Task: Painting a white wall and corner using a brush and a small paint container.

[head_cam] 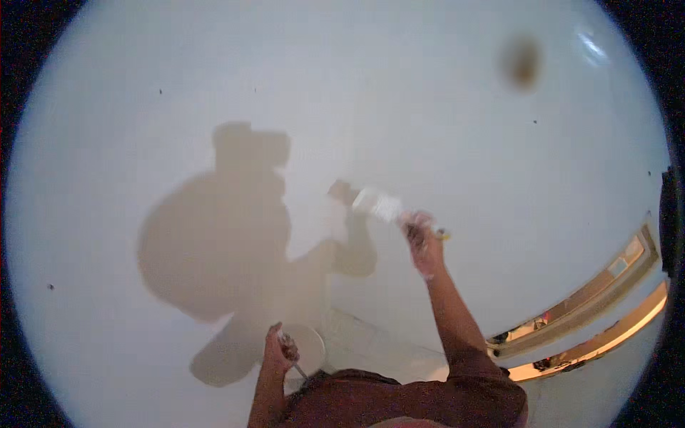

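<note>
My right hand (pixel 420 235) is closed around the handle of a wide white tool (pixel 377 204), blurred, perhaps a brush or a scraper. The tool's broad end lies over or against the pale wall (pixel 460 150); contact cannot be told. Low in the view, my left hand (pixel 282 348) grips a thin metal rod or handle (pixel 301 370) beside a round white container (pixel 310 345), partly hidden behind the hand. White smears mark both hands.
Shadows (pixel 214 251) of a head and arms fall on the wall. Small dark spots (pixel 160 91) dot the surface. At the right stand wooden-toned shelves or frames (pixel 588 299) with small objects. A pale floor (pixel 374 342) shows below the wall.
</note>
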The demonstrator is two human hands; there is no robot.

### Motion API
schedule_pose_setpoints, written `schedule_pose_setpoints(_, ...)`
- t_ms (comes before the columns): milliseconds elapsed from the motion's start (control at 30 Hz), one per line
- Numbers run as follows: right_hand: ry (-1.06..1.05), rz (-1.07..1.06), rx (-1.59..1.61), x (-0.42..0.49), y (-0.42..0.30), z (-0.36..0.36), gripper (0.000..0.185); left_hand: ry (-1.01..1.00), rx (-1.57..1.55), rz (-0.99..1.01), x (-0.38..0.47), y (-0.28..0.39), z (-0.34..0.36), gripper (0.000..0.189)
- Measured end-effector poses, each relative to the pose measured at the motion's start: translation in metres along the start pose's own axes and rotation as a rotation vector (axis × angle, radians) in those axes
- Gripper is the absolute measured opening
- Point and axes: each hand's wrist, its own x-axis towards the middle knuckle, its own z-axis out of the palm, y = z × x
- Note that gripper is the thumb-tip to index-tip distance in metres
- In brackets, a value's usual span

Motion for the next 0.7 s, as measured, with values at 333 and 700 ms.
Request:
schedule_pose_setpoints(333, 0.066, -0.944, -0.098, 0.214, -0.155, 0.145, 0.013, -0.061, 0.089, -0.075, 0.008, 0.012, 0.003, 0.040)
schedule_pose_setpoints(700, 0.343, -0.914, -0.011, 0.217, -0.059, 0.083, 0.020, -0.090, 0.033, -0.259, 0.025, 0.026, -0.012, 0.041)
